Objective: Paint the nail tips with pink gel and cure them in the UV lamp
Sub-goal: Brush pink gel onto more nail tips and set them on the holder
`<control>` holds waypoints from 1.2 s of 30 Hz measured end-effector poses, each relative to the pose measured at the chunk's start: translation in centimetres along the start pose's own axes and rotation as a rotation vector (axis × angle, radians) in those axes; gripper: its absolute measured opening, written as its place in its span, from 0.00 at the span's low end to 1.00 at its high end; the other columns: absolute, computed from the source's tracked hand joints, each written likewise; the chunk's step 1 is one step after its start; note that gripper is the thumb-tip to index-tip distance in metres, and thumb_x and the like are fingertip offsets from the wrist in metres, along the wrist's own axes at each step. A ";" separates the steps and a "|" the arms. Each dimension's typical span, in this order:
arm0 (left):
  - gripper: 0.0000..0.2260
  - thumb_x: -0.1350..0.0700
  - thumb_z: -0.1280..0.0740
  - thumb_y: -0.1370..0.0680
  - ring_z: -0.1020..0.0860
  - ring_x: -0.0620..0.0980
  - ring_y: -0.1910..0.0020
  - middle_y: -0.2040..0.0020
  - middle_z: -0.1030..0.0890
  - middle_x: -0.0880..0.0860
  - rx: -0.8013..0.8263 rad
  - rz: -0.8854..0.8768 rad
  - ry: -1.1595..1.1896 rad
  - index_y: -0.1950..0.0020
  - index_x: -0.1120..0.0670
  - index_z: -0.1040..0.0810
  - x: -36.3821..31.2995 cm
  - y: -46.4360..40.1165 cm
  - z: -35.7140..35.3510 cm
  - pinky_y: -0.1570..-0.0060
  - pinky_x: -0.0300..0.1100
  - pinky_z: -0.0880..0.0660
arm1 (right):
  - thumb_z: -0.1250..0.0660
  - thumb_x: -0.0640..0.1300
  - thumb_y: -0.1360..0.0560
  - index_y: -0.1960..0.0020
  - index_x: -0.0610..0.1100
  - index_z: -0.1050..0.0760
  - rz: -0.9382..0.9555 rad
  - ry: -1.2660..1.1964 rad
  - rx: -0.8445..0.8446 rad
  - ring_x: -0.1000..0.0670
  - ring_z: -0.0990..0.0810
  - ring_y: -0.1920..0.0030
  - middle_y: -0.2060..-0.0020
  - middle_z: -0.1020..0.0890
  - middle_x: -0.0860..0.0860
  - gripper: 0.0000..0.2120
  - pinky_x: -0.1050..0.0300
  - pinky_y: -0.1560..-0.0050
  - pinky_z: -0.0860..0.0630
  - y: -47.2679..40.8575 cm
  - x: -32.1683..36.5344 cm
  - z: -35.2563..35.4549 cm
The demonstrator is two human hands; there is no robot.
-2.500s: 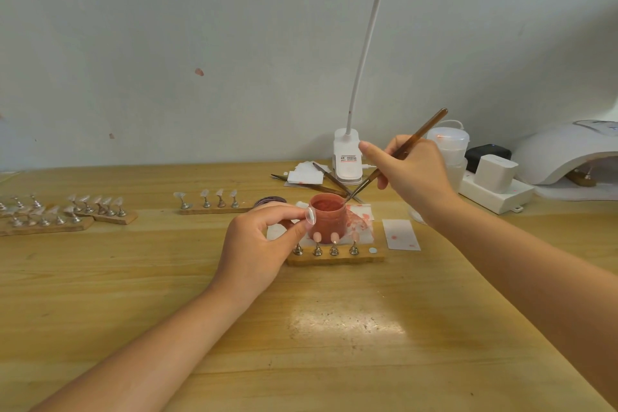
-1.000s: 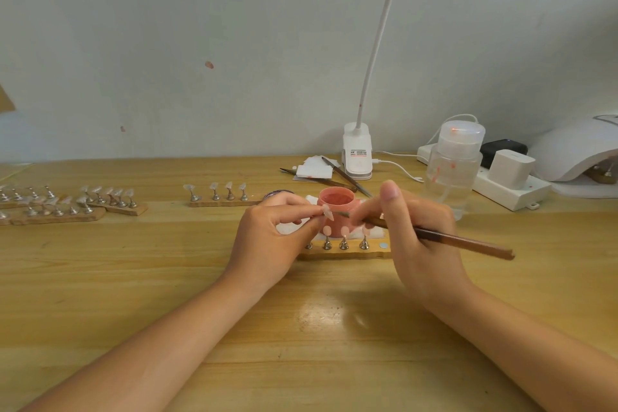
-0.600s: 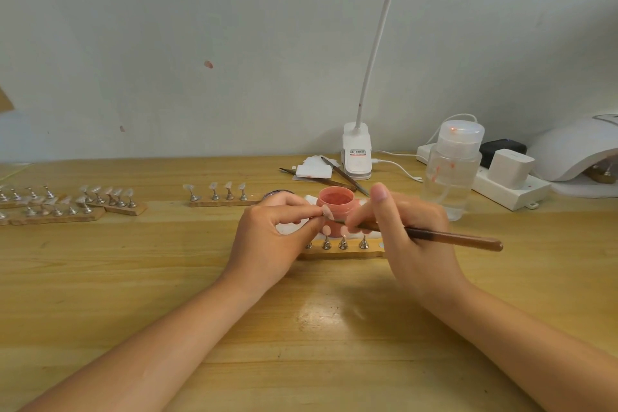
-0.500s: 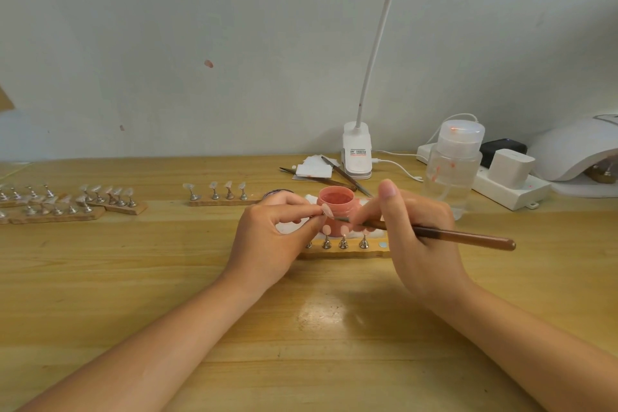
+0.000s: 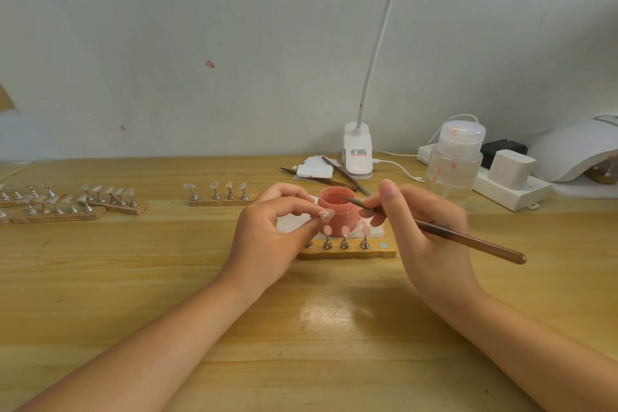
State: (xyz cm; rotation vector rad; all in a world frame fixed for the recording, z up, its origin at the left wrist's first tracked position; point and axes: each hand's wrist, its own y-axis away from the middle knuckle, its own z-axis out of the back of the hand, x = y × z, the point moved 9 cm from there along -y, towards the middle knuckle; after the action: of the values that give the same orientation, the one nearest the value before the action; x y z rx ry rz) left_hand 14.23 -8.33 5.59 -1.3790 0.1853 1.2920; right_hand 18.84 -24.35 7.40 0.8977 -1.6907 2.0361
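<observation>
My left hand pinches a nail tip on its small metal stand, just left of the open pink gel jar. My right hand grips a brown brush, whose bristle end reaches over the jar's rim. In front of the jar lies a wooden holder with three pink-coated tips on metal stands. The white UV lamp sits at the far right edge of the table.
Wooden holders with clear tips lie at the left and at the centre back. A clip desk lamp, spare brushes, a clear pump bottle and a white power strip stand behind the hands.
The brush tip has moved from the nail tip held in my left hand up to the rim of the gel jar. My left hand has stayed put.
</observation>
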 end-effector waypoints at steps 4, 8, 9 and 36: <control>0.02 0.53 0.29 0.33 0.22 0.39 0.58 0.61 0.19 0.47 0.010 0.002 0.035 0.64 0.51 0.18 0.1 0.0 0.0 0.55 0.29 0.29 | 0.39 0.48 0.23 0.63 0.49 0.20 -0.003 0.009 0.005 0.56 0.19 0.66 0.69 0.18 0.55 0.13 0.59 0.64 0.23 0.1 -0.1 -0.2; 0.02 0.57 0.27 0.33 0.22 0.41 0.59 0.62 0.18 0.48 0.011 0.027 0.023 0.62 0.51 0.18 0.5 0.0 -0.1 0.56 0.33 0.26 | 0.43 0.46 0.23 0.62 0.45 0.20 0.084 0.084 0.103 0.59 0.20 0.64 0.66 0.19 0.59 0.15 0.63 0.63 0.25 0.4 0.8 -1.5; 0.04 0.59 0.27 0.33 0.22 0.42 0.60 0.62 0.18 0.48 0.007 0.016 0.006 0.63 0.50 0.18 0.4 -0.1 0.0 0.56 0.33 0.26 | 0.43 0.46 0.23 0.62 0.44 0.20 0.092 0.094 0.124 0.59 0.20 0.64 0.66 0.19 0.58 0.16 0.64 0.62 0.25 0.5 0.8 -1.7; 0.13 0.64 0.26 0.33 0.27 0.39 0.63 0.65 0.21 0.44 -0.021 0.010 -0.019 0.65 0.46 0.19 0.7 -0.2 0.3 0.61 0.29 0.30 | 0.46 0.47 0.21 0.65 0.40 0.21 0.182 0.157 0.198 0.62 0.24 0.65 0.68 0.22 0.58 0.22 0.70 0.62 0.31 1.1 1.5 -2.1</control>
State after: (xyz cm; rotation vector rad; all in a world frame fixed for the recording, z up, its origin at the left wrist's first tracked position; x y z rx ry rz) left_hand 14.44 -7.71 5.26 -1.3841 0.1665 1.3187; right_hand 16.58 -22.79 7.38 0.6411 -1.5577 2.3598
